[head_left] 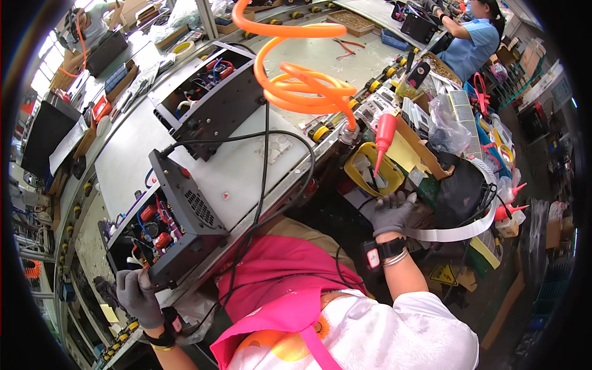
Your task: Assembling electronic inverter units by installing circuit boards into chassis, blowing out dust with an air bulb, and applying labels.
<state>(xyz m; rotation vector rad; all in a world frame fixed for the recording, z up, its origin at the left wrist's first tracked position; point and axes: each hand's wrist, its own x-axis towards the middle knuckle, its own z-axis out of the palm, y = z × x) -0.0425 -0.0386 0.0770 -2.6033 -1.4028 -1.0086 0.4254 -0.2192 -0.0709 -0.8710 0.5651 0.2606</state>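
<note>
My left hand (pixel 139 297), in a grey glove, grips the near corner of an open black electronics chassis (pixel 179 216) that shows red parts and wiring inside. My right hand (pixel 390 213), also gloved and wearing a wrist strap, reaches out to the right with fingers spread over a cluttered side area by a yellow tray (pixel 362 168) and a cardboard box (pixel 425 154). It rests there and holds nothing that I can see. A second open black chassis (pixel 213 102) sits farther along the white bench (pixel 132 151). Black cables (pixel 265 179) run from the bench to my lap.
An orange coiled air hose (pixel 302 86) hangs overhead, ending near a red-tipped tool (pixel 383 132). Bags, labels and white tape (pixel 456 233) crowd the right side. Another person in a blue shirt (pixel 472 40) works at the far right. Yellow rollers (pixel 320 131) line the bench edge.
</note>
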